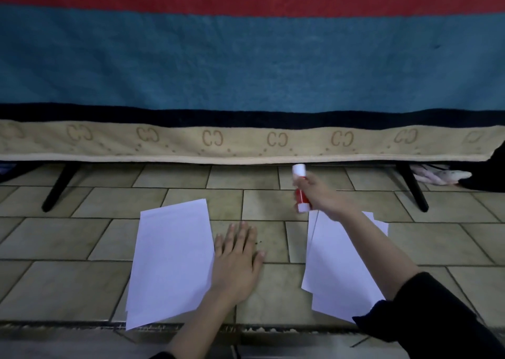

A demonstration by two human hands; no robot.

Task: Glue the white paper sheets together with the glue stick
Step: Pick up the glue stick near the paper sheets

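While the left hand is laid flat with fingers spread, partly on the tiled floor and partly on the right edge of the left sheet of white paper, nothing is gripped by it. A red glue stick with its white cap on is clenched in the right hand, held above the far end of the right stack of white paper sheets; that stack is partly hidden by the forearm and black sleeve. Beyond, a blue, red and beige blanket is draped over a frame on black legs, and a pale cloth is seen under it at the right.
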